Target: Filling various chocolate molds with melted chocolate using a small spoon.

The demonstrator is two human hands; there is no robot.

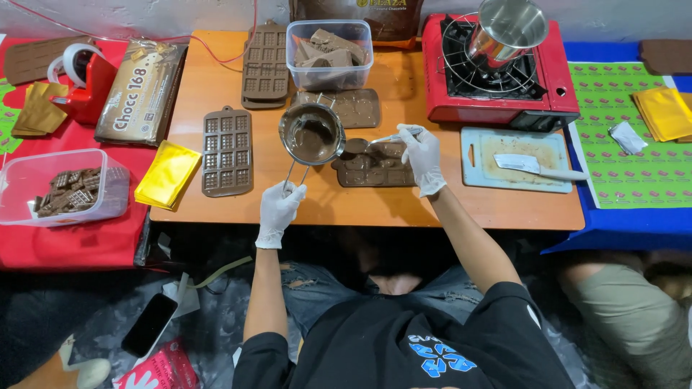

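Low wooden table (461,205), dark floor below. Gloved left hand (277,210) grips wire handle of metal pot (311,134) of glossy melted chocolate; right hand (422,157) pinches spoon (393,137) over brown mould (373,163). Red stove (559,72) behind.

A small steel pan (311,134) of melted chocolate hangs level just above a brown mould (373,163) on the wooden table.

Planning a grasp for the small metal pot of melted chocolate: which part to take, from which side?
Take the small metal pot by its thin wire handle, coming from the near table edge. The handle runs toward the person, clear of the wet bowl. The left hand has its grip at the handle's near end. The right hand holds a utensil over the mould beside it.
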